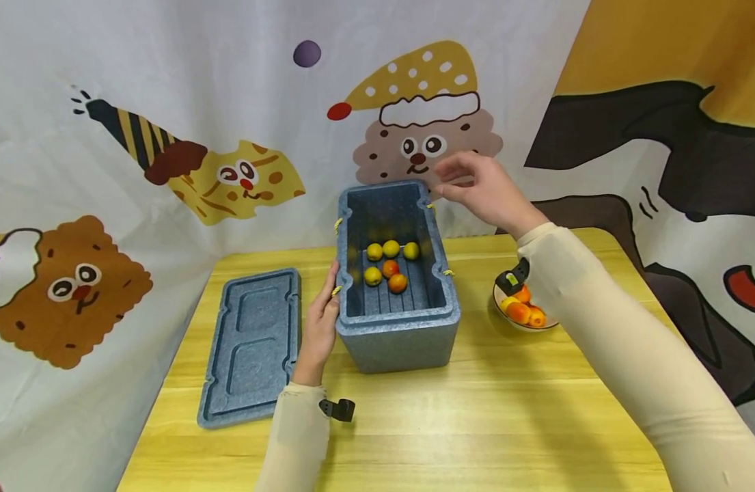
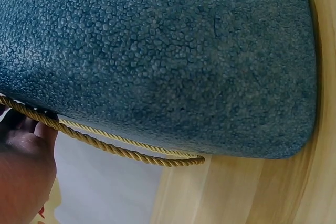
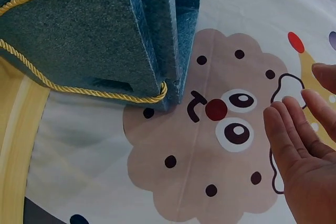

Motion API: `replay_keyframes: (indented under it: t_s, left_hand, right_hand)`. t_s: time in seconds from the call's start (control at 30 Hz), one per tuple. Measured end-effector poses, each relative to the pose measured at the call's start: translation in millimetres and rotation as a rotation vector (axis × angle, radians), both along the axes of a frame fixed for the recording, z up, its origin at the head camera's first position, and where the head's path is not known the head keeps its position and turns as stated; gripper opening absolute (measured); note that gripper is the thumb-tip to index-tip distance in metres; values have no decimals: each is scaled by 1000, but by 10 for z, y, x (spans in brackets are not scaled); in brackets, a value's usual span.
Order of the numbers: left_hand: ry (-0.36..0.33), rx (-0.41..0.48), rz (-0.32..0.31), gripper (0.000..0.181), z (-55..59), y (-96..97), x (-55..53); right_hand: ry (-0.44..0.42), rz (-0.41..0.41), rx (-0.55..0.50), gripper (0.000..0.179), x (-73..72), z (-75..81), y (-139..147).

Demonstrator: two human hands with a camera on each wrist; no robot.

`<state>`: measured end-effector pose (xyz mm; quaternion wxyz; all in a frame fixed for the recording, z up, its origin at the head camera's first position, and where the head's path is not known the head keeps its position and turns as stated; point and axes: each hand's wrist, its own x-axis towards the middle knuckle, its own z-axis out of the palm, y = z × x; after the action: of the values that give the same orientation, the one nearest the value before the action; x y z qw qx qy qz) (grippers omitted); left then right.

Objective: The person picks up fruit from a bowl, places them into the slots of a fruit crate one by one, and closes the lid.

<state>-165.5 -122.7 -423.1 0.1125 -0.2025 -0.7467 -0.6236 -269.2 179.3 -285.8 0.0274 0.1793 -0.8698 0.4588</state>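
Blue-grey foam makes up the box (image 1: pixel 397 350), which stands open near the back of the wooden table (image 1: pixel 426 437). Four yellow fruits (image 1: pixel 373 276) and two orange-red ones (image 1: pixel 397 283) lie loose on its ribbed floor. Yellow rope (image 2: pixel 121 151) hangs along its sides. The left hand (image 1: pixel 320 321) rests against the box's left wall, fingers pointing up toward the rim. The right hand (image 1: pixel 484 191) is empty, raised just beside the box's far right corner with its fingers loosely bent. Left of the box lies its lid (image 1: pixel 257 352); to the right stands a bowl (image 1: pixel 551 321) of orange and yellow fruit (image 1: pixel 518 313), partly covered by the right wrist's camera (image 1: pixel 511 280). Behind hangs a cartoon-printed cloth (image 1: pixel 229 55).
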Motion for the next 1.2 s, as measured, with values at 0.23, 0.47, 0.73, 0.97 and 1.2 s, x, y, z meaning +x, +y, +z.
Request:
replay_keyframes:
  t_s: [0.23,0.47,0.73,0.97,1.2]
  left_hand:
    - [-9,13,7,50,1,4,5]
    - [4,21,8,49,-19,4,1]
    - [-16,21,12,50,-14,6,-1]
    - [-22,13,14,51,-29,2,8]
    - [-18,19,20,51,-22,9,4]
  right_hand:
    - [4,-28,5,36,40,-24,107]
    - [-22,-83,18,37,122,-214,395]
    - [-95,-172,77,39,322,-535,768]
    - [-161,-176,89,42,482,-766,961]
    - [-200,-176,106,45,614,-1015,1117]
